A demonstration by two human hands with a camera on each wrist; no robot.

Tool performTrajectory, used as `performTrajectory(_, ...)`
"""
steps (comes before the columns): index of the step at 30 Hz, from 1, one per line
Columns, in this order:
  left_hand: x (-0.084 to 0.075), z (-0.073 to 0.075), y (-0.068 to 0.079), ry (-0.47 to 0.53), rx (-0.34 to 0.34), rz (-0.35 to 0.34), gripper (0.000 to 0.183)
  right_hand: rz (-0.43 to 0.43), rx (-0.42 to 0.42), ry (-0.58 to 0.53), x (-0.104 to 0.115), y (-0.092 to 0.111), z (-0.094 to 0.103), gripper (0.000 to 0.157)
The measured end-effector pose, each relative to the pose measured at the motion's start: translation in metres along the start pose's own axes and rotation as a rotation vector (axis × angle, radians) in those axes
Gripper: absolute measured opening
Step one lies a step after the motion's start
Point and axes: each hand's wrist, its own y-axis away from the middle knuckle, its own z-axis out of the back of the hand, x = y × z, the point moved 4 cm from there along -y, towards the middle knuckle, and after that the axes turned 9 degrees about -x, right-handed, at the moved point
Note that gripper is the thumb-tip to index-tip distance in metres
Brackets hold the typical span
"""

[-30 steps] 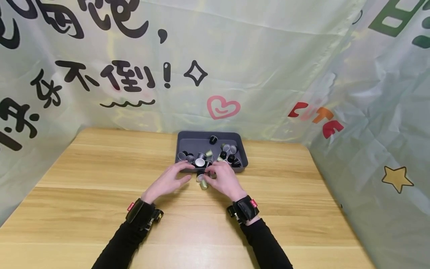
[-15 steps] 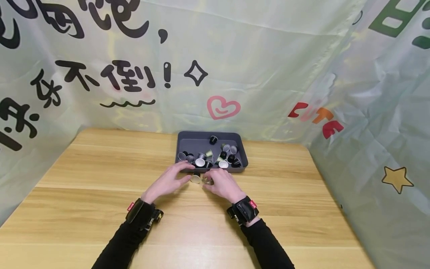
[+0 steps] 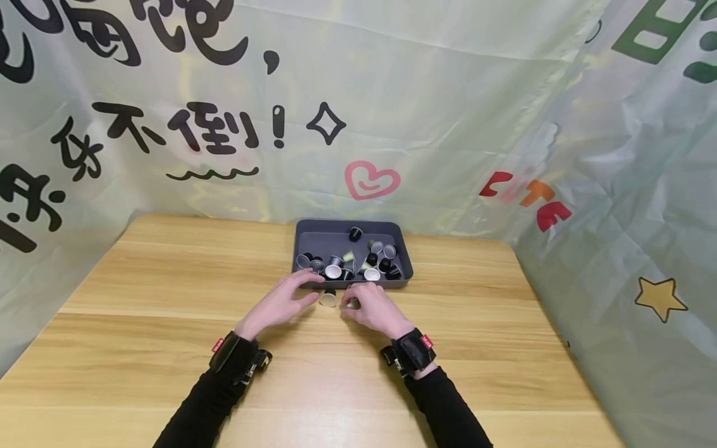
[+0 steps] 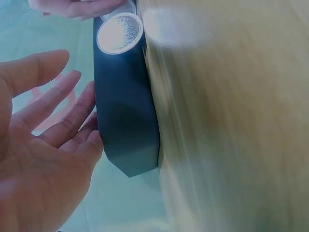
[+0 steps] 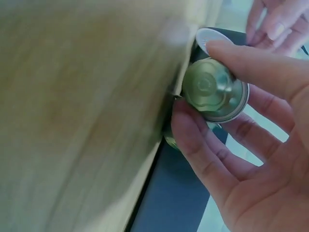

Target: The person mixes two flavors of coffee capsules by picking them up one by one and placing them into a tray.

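Note:
My right hand (image 3: 374,309) pinches a green-gold coffee capsule (image 5: 207,89) between thumb and fingers, just in front of the tray. A second greenish capsule (image 5: 171,139) lies partly hidden behind those fingers in the right wrist view. On the wood between the two hands is a black capsule with a pale foil lid (image 3: 328,300), its lid facing me; the left wrist view shows the silvery lid (image 4: 120,34) close to the tray wall. My left hand (image 3: 280,302) has its fingers loosely extended beside the tray's front left corner, holding nothing.
A dark grey tray (image 3: 350,225) stands at the table's back edge, by the hanging cloth (image 3: 442,124). Inside are several black, silver and pale green capsules, mostly toward the front, with one black capsule (image 3: 355,234) near the back wall. The wooden table (image 3: 336,373) extends toward me.
The cluster of capsules before the tray has spread apart. My right hand has drawn one slightly right, while the pale-lidded one sits left of where the cluster was. The left hand stays put.

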Motion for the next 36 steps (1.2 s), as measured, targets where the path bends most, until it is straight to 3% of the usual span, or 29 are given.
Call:
performTrajectory(9, 0.001, 0.001, 0.0, -0.007, 0.001, 0.004, 0.038, 0.035, -0.067, -0.173, -0.006, -0.007, 0.016, 0.011)
performTrajectory(13, 0.002, 0.001, 0.0, -0.002, 0.004, 0.007, 0.038, 0.0, -0.136, -0.231, -0.013, -0.012, 0.024, 0.011)
performTrajectory(20, 0.001, 0.001, 0.001, -0.002, -0.003, -0.003, 0.038, -0.126, -0.328, -0.174, -0.026, -0.027, 0.038, 0.01)
performTrajectory(29, -0.002, 0.001, 0.002, 0.012, -0.015, -0.015, 0.037, -0.304, -0.315, -0.129, -0.044, -0.033, 0.033, 0.025)
performTrajectory(36, -0.007, 0.002, 0.003, -0.017, -0.024, -0.034, 0.039, -0.281, -0.407, -0.154, -0.045, -0.023, 0.032, 0.031)
